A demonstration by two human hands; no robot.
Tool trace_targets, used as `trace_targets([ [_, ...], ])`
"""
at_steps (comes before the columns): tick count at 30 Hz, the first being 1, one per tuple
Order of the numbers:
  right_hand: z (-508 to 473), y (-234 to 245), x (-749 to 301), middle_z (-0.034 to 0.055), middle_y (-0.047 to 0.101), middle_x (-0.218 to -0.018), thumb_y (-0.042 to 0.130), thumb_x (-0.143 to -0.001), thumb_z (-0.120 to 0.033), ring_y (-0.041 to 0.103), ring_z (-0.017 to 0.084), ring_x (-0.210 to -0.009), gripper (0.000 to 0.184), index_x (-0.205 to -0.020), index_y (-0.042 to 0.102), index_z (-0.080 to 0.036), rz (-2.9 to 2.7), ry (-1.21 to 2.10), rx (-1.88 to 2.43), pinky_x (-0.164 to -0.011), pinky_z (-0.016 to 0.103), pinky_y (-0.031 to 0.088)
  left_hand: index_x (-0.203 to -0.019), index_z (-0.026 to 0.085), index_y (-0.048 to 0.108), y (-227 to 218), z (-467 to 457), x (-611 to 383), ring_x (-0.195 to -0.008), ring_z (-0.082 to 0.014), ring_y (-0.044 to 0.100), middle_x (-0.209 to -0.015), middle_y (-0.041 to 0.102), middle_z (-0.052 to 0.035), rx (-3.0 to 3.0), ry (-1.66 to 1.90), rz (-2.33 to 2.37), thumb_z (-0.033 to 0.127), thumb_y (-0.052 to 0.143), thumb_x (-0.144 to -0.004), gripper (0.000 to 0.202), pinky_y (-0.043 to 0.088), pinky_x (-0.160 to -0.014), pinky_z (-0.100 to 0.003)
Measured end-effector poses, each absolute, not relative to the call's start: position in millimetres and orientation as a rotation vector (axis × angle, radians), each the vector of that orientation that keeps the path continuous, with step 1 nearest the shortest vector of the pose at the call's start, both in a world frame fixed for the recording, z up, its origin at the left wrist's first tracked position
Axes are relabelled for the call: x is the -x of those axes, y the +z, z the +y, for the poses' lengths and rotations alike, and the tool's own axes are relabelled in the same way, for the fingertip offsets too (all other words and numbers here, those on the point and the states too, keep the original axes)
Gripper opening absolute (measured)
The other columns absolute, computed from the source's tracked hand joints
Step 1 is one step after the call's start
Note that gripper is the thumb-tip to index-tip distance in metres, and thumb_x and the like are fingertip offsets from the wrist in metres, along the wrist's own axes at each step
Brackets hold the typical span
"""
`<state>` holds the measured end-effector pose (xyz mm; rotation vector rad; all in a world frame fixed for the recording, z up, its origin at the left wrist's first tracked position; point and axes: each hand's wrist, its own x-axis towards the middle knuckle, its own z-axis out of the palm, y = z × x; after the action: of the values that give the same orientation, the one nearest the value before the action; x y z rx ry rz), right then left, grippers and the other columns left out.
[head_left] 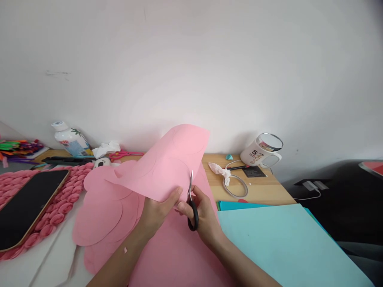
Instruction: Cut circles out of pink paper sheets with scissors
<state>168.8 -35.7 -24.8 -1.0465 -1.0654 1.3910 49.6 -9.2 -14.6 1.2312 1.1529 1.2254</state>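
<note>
Left hand (155, 213) pinches the pink paper (167, 163); right hand (203, 215) is closed around black-handled scissors (191, 203) cutting it

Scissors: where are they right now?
In the head view, the scissors sit centre-frame in the right hand, blades pointing up into the edge of the raised pink sheet that the left hand pinches just beside them.

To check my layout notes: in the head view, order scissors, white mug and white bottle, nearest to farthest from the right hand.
1. The scissors, held in the right hand.
2. The white mug, back right.
3. The white bottle, far back left.
</note>
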Motion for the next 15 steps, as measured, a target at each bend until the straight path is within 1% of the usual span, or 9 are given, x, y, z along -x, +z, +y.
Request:
trace_targets([
  [7,-36.4,-23.6,-168.5,-0.0072,0.046,-0.055,0.076,-0.061,-0.048,0.034,0.007,-0.047,0.045,-0.08,0.048,-0.018,-1.064,1.386,1.077,-0.047,0.022,0.034,-0.064,0.017,0.059,-10.9,-7.9,-49.4,-0.05,-0.0158,0.057,-0.054,0.058,0.001,-1.247,1.195,1.083,0.032,0.063,-0.069,0.016,0.051,-0.047,-0.028],
  [9,-36.2,-22.9,-168.5,-0.0065,0.047,-0.056,0.076,-0.06,-0.048,0.036,0.008,-0.049,0.045,-0.08,0.048,-0.018,-1.064,1.385,1.086,-0.047,0.021,0.034,-0.064,0.017,0.059,-11.3,-7.2,-48.4,-0.05,-0.0162,0.057,-0.053,0.058,0.0005,-1.256,1.193,1.082,0.033,0.063,-0.069,0.018,0.051,-0.048,-0.028],
  [13,-35.1,-23.6,-168.7,-0.005,0.049,-0.057,0.075,-0.061,-0.047,0.042,0.01,-0.051,0.044,-0.08,0.049,-0.018,-1.073,1.388,1.101,-0.047,0.022,0.034,-0.068,0.017,0.06,-11.5,-5.8,-46.0,-0.058,-0.0184,0.061,-0.059,0.062,-0.0011,-1.288,1.204,1.103,0.033,0.064,-0.069,0.016,0.053,-0.054,-0.029],
  [15,-34.7,-25.0,-168.9,-0.005,0.049,-0.056,0.075,-0.062,-0.047,0.044,0.01,-0.051,0.043,-0.08,0.049,-0.018,-1.079,1.382,1.109,-0.046,0.022,0.034,-0.068,0.018,0.06,-10.8,-5.4,-45.4,-0.057,-0.0182,0.061,-0.059,0.061,-0.0008,-1.3,1.199,1.103,0.033,0.063,-0.07,0.016,0.053,-0.053,-0.029],
])
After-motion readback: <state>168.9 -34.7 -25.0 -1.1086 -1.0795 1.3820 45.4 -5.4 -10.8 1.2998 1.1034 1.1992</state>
